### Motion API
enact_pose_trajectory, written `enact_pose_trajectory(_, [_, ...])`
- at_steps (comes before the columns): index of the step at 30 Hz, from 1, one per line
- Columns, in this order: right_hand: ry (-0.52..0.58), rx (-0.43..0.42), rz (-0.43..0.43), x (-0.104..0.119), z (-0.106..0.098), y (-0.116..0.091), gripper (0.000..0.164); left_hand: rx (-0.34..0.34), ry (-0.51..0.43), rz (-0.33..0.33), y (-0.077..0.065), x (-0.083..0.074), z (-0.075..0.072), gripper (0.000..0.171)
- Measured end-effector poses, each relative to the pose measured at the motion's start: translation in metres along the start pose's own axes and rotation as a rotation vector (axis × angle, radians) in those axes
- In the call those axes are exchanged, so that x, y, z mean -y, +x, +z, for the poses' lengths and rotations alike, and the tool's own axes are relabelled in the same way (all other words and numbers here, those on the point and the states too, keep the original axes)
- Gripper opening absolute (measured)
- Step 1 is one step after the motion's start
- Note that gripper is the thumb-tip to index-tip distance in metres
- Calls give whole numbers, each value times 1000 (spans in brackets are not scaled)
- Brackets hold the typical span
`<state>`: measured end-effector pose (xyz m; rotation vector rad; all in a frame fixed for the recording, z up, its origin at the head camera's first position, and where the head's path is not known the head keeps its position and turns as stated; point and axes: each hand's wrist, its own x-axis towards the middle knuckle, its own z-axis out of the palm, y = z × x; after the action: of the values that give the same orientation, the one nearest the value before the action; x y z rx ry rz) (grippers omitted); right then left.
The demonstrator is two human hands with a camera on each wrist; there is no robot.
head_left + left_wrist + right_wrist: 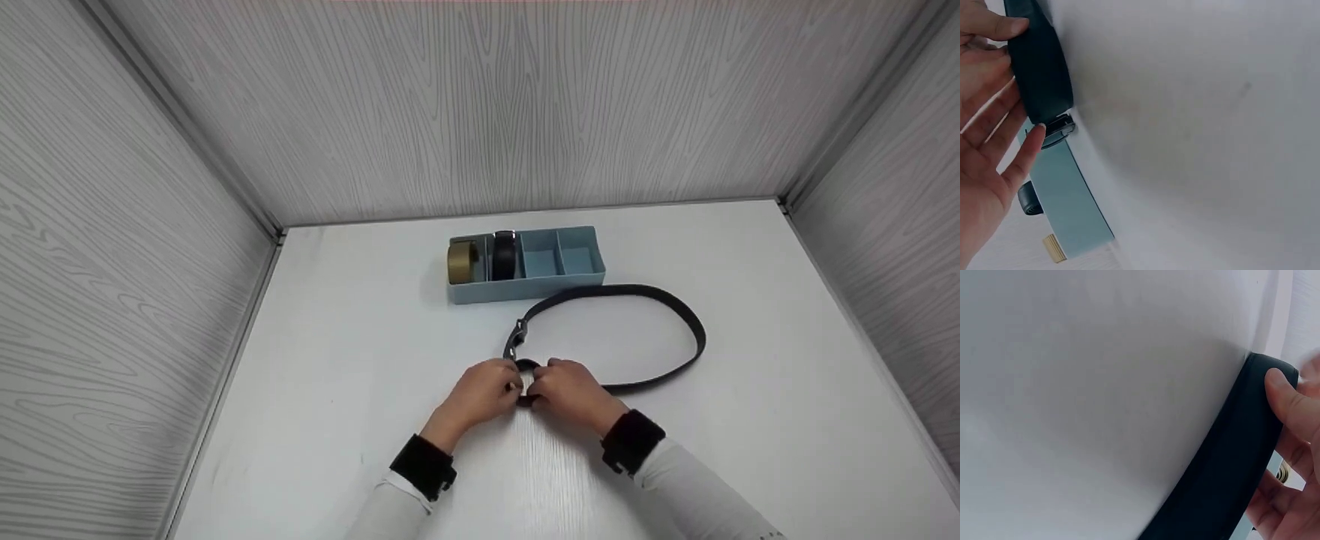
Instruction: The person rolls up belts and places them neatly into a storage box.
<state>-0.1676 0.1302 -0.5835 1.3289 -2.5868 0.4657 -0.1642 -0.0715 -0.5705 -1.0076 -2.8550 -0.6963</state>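
A black belt [696, 330] stands on its edge on the table, curving out in a wide loop to the right. At the loop's left side sits its metal buckle [520, 330], which also shows in the left wrist view. Between the hands the strap bends into a small ring [528, 364]. My left hand [484, 390] pinches the ring's left side, with the thumb on the strap [1039, 62] and the fingers behind it. On the opposite side my right hand [571, 390] pinches the strap [1224, 461] between thumb and fingers.
Just behind the belt stands a blue-grey divided box [525, 290], close to the loop's far side. A gold-brown rolled strap [459, 262] and a black rolled one [504, 256] stand in its left compartments. Grey wood-grain panels [480, 112] enclose the white table [337, 337].
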Motion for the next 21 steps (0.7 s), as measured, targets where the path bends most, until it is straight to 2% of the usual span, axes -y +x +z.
enact_pose_trajectory(2, [0,-7,8,1,1,1,11,-80,18,-129,1,-1,-2,8])
enact_pose_trajectory(4, [-11,-4,19,1,2,3,11,-126,51,-267,2,-2,-2,11])
enact_pose_trajectory(6, [-11,2,23,2,3,4,11,-116,68,-391,4,-1,-1,18])
enact_pose_trajectory(9, [-22,-3,18,3,5,6,11,-61,37,-506,7,-2,2,25])
enact_pose_trajectory(12, [-31,-19,8,3,7,8,10,-39,-7,-547,12,-3,7,20])
enact_pose_trajectory(15, [-21,-15,-5,1,9,9,9,-39,-8,-543,16,-4,12,12])
enact_pose_trajectory(18, [40,11,-24,-3,8,7,11,-20,67,-513,19,-5,14,5])
enact_pose_trajectory(21, [88,61,-35,-8,2,1,25,16,164,-467,19,-3,13,5])
